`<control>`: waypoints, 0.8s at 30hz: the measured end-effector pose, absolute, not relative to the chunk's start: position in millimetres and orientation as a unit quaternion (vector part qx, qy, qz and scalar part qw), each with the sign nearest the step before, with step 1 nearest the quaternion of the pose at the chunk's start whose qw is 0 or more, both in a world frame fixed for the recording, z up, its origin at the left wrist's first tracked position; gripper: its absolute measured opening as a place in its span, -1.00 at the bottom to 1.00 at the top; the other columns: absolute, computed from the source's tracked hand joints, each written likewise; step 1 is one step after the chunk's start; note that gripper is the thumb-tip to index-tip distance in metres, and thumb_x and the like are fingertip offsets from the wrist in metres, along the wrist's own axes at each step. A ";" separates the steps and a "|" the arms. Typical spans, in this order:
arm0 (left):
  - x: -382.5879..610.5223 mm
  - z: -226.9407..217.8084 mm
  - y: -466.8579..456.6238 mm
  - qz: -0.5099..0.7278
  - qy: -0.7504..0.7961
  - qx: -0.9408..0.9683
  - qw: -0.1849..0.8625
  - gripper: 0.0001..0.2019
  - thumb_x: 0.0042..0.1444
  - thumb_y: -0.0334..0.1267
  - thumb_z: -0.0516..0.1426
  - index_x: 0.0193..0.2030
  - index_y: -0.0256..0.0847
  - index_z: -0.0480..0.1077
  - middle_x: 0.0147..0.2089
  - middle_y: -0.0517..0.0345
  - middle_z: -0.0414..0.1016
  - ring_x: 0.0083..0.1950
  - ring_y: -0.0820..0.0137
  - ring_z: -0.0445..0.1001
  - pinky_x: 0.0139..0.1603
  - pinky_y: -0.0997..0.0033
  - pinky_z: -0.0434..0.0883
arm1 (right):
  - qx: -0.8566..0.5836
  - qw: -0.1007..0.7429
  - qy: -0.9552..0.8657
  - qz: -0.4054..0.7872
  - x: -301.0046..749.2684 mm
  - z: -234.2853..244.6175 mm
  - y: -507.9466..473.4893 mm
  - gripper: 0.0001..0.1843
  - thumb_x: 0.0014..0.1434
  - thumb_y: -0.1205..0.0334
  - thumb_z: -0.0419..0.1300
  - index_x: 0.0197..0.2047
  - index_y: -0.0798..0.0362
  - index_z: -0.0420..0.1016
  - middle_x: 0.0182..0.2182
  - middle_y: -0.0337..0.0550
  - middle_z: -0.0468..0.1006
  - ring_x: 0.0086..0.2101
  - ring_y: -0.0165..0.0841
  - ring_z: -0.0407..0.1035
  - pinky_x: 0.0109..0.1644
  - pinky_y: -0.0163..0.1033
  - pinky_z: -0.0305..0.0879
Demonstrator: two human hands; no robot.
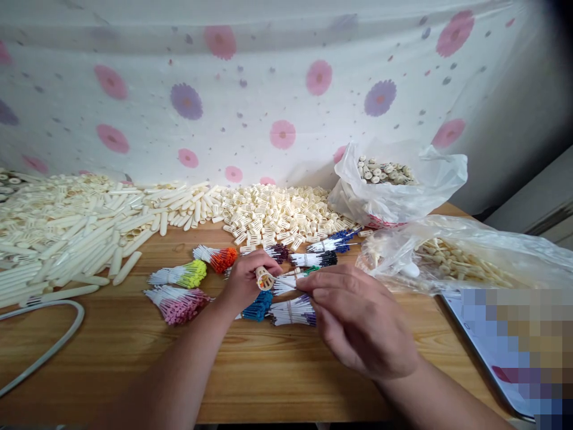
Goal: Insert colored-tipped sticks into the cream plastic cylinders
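My left hand (246, 280) is closed around a cream pen barrel (265, 278), its slotted open end facing me with small coloured bits inside. To the right of that opening, my right hand (367, 322) pinches a thin white pen refill (290, 283) that points toward the barrel. Its far end is hidden by my fingers. Around both hands lie banded bundles of white refills with coloured ends: orange (219, 258), yellow (179, 274), pink (179, 303), teal (258, 307), purple (293, 311), black (314, 258) and blue (336, 241).
Cream pen tubes (89, 239) are heaped at the left, beside a pile of short slotted parts (277, 212). Behind on the right stands a plastic bag (376, 203) of small parts, with another clear bag (465, 263) before it. A tablet-like device (474, 346) lies front right; a white cable (76, 328) curves at left.
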State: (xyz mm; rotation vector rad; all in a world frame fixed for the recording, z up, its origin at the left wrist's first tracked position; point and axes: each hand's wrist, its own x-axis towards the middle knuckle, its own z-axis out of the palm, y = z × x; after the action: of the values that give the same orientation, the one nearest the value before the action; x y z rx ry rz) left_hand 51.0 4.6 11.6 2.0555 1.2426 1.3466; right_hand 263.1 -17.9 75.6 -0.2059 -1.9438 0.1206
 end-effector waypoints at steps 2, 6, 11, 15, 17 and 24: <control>51.9 11.8 4.4 0.476 0.442 0.736 0.191 -0.83 0.10 -0.33 0.16 -0.50 -0.25 0.46 -0.49 0.14 0.44 -0.42 0.43 0.40 -0.39 0.44 0.34 | -0.070 0.564 -0.822 0.035 258.1 69.9 -14.5 -0.71 0.08 0.56 0.11 -0.11 0.17 0.35 -0.30 0.07 0.60 -0.21 -0.32 0.51 -0.16 -0.22 0.50; 54.1 14.0 4.0 0.475 0.432 0.744 0.185 -0.85 0.08 -0.35 0.16 -0.50 -0.26 0.46 -0.51 0.15 0.43 -0.44 0.43 0.40 -0.40 0.45 0.32 | -0.050 0.571 -0.819 0.023 247.9 58.6 -9.1 -0.73 0.11 0.54 0.11 -0.10 0.21 0.36 -0.28 0.10 0.59 -0.20 -0.30 0.49 -0.17 -0.20 0.50; 53.2 12.3 3.9 0.464 0.442 0.748 0.171 -0.87 0.04 -0.38 0.15 -0.51 -0.25 0.43 -0.52 0.19 0.39 -0.44 0.43 0.38 -0.42 0.46 0.29 | -0.123 0.528 -0.839 0.035 239.2 47.1 -2.7 -0.78 0.15 0.48 0.13 -0.13 0.09 0.41 -0.23 -0.03 0.55 -0.22 -0.33 0.43 -0.19 -0.19 0.44; 48.1 8.8 3.4 0.441 0.484 0.744 0.136 -0.96 0.06 -0.37 0.15 -0.38 -0.24 0.44 -0.41 0.16 0.45 -0.34 0.39 0.43 -0.33 0.44 0.32 | -0.206 0.518 -0.827 0.077 237.3 41.0 1.9 -0.87 0.17 0.41 0.15 -0.21 0.06 0.47 -0.26 -0.09 0.46 -0.24 -0.34 0.35 -0.20 -0.18 0.37; 45.2 10.0 1.9 0.419 0.484 0.757 0.130 -0.85 0.09 -0.22 0.18 -0.24 -0.23 0.45 -0.30 0.11 0.47 -0.25 0.33 0.45 -0.25 0.39 0.35 | -0.220 0.526 -0.817 0.090 237.4 39.6 3.5 -0.91 0.17 0.40 0.16 -0.26 0.06 0.48 -0.29 -0.11 0.40 -0.25 -0.35 0.33 -0.22 -0.20 0.35; 42.7 17.9 -3.6 0.371 0.446 0.803 0.135 -0.48 0.22 0.14 -0.14 0.05 -0.17 0.37 -0.13 0.01 0.39 -0.08 0.25 0.40 -0.08 0.29 0.35 | -0.235 0.521 -0.818 0.068 240.5 38.6 8.0 -0.96 0.16 0.36 0.18 -0.32 0.08 0.46 -0.30 -0.12 0.36 -0.25 -0.34 0.28 -0.19 -0.19 0.31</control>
State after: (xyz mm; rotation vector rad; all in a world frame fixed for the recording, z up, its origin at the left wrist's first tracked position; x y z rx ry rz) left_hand 42.7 -3.6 17.9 2.3284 1.2916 1.0753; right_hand 240.5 8.0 38.6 -0.5631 -1.9593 0.1620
